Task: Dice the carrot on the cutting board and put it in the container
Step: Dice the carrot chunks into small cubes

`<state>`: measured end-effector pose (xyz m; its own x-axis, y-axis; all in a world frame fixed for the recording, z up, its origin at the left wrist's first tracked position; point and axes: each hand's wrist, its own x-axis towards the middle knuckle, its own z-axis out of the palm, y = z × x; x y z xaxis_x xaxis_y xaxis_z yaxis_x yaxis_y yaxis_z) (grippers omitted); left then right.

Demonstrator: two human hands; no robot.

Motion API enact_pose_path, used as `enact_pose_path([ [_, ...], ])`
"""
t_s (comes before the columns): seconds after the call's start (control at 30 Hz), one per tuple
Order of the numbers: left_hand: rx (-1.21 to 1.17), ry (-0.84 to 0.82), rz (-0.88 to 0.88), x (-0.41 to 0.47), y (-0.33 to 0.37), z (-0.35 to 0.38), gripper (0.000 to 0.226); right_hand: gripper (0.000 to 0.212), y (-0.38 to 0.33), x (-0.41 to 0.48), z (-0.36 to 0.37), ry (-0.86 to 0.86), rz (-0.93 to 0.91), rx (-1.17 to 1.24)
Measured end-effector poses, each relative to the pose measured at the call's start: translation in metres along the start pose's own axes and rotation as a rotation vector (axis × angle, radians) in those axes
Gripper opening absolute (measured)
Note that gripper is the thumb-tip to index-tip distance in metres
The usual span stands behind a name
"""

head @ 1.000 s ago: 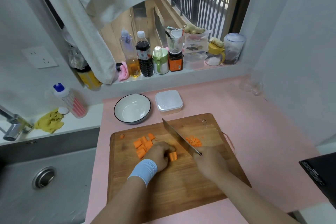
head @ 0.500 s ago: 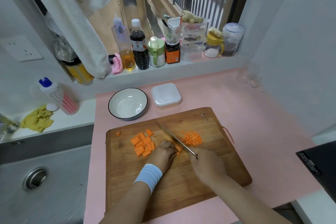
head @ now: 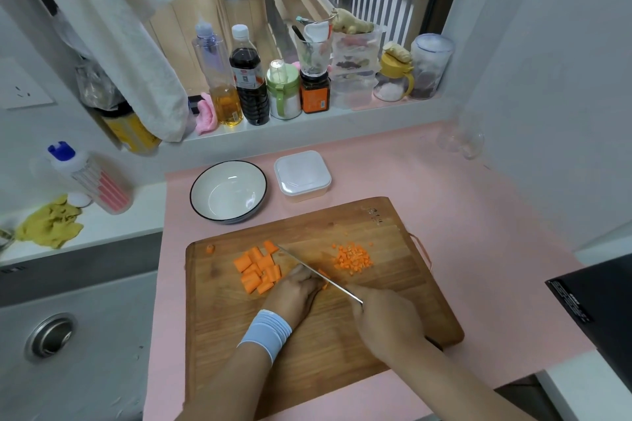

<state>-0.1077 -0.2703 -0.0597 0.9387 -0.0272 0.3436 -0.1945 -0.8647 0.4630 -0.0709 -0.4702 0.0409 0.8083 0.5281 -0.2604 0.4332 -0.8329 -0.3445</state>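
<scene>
Two hands work over the board [head: 342,369]. Nearest, the right hand [head: 390,321] is fisted tight round the handle of the knife [head: 318,272], whose blade runs away from it toward the far left, low on the wood. The left hand [head: 295,294], wristband [head: 266,331] behind it, has its fingers curled down on a carrot piece [head: 323,275], knuckles against the blade; most of that piece is hidden. Just left of and beyond this hand lie the uncut chunks [head: 258,270], bunched together. Beyond the right hand, across the blade, the dice [head: 352,258] sit in a small heap. Past the board, on the pink worktop [head: 478,232], a bowl [head: 212,188] stands beyond the left hand, the lidded container [head: 302,174] just beside it
</scene>
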Motion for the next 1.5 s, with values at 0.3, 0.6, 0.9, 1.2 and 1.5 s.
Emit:
enact_pose_path([
  [0.3,-0.024,0.026,0.001,-0.002,-0.003,0.004,0.025,0.032,0.003,-0.003,-0.003,-0.011,-0.006,-0.013],
  [0.6,-0.012,0.06,-0.03,-0.005,-0.001,0.01,0.024,0.022,0.006,0.017,-0.001,-0.13,0.059,0.067],
  [0.9,0.025,0.04,-0.037,-0.011,0.003,0.015,0.026,0.023,0.007,0.016,0.004,-0.093,0.043,0.059],
  [1.2,-0.007,0.047,-0.046,-0.014,0.002,0.016,0.021,0.031,0.013,-0.002,0.002,-0.028,-0.026,-0.015],
  [1.5,-0.007,0.066,-0.028,-0.012,0.002,0.015,0.022,0.03,0.017,0.004,0.003,-0.04,-0.013,-0.023],
])
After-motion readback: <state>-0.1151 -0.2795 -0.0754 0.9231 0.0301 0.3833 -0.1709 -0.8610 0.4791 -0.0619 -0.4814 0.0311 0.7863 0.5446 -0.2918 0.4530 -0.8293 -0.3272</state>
